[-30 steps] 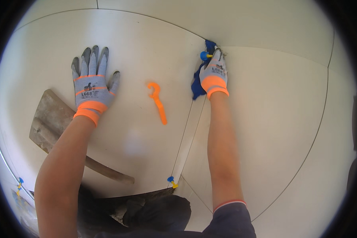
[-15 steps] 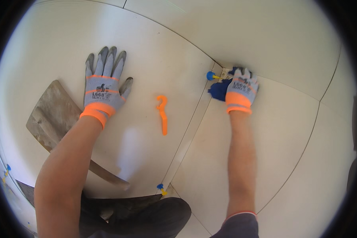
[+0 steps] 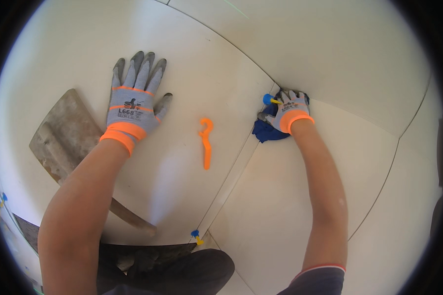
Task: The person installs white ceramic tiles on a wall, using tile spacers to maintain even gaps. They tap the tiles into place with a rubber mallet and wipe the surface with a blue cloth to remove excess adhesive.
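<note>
My left hand (image 3: 135, 101), in a grey glove with orange bands, lies flat with fingers spread on a large cream tile (image 3: 192, 73). My right hand (image 3: 291, 110), gloved the same way, holds a dark blue cloth (image 3: 269, 132) down on the floor tiles where they meet the wall, its thumb to the left. The cloth bunches out below and around the fingers. A blue-and-yellow tile spacer (image 3: 268, 99) stands in the joint right beside this hand. Between the two hands lies an orange hooked plastic wrench (image 3: 206, 147), touched by neither.
A dirty shovel (image 3: 66, 142) lies on the tile, partly beneath my left forearm. Another tile spacer (image 3: 196, 235) stands in the joint near my knee (image 3: 206, 265), and one more (image 3: 4, 197) at the far left. A tiled wall (image 3: 349, 59) rises beyond the right hand.
My right hand has shifted slightly left and nearer on the cloth, its thumb now out to the left and its forearm slanting more. The left hand stays flat on the tile.
</note>
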Demonstrator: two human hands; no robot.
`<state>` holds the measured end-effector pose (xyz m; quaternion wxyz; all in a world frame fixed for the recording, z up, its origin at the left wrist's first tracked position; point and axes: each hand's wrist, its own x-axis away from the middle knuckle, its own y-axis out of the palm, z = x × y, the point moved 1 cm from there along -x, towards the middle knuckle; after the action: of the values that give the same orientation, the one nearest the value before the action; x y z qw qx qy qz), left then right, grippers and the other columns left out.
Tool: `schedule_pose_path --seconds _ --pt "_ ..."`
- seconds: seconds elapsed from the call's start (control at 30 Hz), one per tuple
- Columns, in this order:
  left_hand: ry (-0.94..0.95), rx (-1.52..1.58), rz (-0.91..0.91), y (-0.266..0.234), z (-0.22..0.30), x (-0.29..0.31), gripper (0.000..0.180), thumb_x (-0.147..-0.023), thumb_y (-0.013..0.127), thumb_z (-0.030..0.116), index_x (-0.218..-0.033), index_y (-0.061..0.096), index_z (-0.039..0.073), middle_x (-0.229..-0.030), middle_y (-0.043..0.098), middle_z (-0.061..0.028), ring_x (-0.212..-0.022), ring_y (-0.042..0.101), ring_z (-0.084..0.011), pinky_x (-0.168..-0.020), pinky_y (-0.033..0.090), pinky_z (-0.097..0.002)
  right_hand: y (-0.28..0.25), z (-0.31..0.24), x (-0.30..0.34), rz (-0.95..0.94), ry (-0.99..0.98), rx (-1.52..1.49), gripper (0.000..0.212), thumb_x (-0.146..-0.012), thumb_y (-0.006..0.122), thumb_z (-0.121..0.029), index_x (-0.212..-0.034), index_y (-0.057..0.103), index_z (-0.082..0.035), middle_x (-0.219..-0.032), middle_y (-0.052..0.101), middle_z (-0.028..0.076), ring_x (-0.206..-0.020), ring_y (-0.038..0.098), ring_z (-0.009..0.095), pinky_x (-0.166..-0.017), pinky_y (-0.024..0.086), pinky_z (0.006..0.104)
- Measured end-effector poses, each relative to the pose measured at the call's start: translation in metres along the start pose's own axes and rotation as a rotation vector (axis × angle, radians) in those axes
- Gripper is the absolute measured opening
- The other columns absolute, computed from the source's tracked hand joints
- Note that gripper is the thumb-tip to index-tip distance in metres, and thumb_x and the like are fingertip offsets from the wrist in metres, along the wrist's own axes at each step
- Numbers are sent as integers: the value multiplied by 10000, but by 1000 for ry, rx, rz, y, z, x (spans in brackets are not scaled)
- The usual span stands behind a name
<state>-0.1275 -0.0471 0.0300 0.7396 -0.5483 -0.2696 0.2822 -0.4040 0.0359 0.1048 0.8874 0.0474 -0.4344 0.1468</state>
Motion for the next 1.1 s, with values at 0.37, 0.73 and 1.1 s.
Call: schedule_pose_path --seconds 0.37,0.73,1.1 --pt "-10 46 4 2 -1 1 596 -820 452 358 -1335 273 119 -1364 285 -101 -1278 222 -253 -1066 106 -450 5 -3 14 15 10 129 760 -809 302 -610 -1326 307 -53 -1422 192 98 -1323 127 246 -1066 109 395" --pt "5 36 29 4 -2 -1 589 -814 460 347 -1324 289 109 -1346 309 -104 -1268 241 -260 -1060 115 -458 1 -1 0 42 114 181 685 -791 340 -597 -1270 427 -116 -1293 372 79 -1179 325 241 -973 250 358" --pt "-8 106 9 6 -2 0 590 -823 444 369 -1333 274 127 -1376 273 -87 -1293 201 -248 -1069 90 -456 -5 -3 1 -73 209 74 786 -773 324 -660 -1264 421 -54 -1316 377 122 -1223 308 277 -1006 218 397"
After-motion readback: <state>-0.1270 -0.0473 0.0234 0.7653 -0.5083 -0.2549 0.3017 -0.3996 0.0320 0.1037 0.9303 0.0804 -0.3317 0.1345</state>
